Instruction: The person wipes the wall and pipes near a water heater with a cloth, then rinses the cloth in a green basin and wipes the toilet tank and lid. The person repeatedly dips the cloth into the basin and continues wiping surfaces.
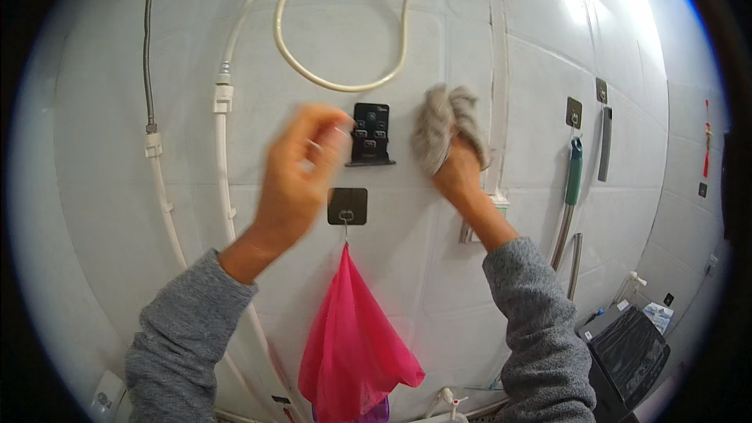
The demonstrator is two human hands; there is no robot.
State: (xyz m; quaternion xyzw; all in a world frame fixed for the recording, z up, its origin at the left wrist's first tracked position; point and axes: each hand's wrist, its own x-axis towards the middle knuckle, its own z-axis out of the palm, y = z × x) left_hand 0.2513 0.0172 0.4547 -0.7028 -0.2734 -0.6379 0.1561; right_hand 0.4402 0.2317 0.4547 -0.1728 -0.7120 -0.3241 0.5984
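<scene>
My right hand (460, 158) is closed on a bunched grey cloth (433, 129), held at the white tiled wall beside a vertical trim strip. To its left, a black panel (371, 127) with several button-like marks sits on the wall, with a small dark ledge at its bottom. My left hand (296, 176) is raised just left of this panel, its fingers curled and smeared by motion. Whether it touches the panel or holds anything cannot be made out. Below the panel, a bright pink cloth (351, 337) hangs from a hook on a dark square plate (347, 206).
A cream hose (291, 55) loops down above the panel. White pipes (222, 141) run down the wall at left. A green-handled pole (574, 172) and a grey strip (605, 145) hang at right. A black appliance (627, 352) stands lower right; a white tap (446, 398) is at the bottom.
</scene>
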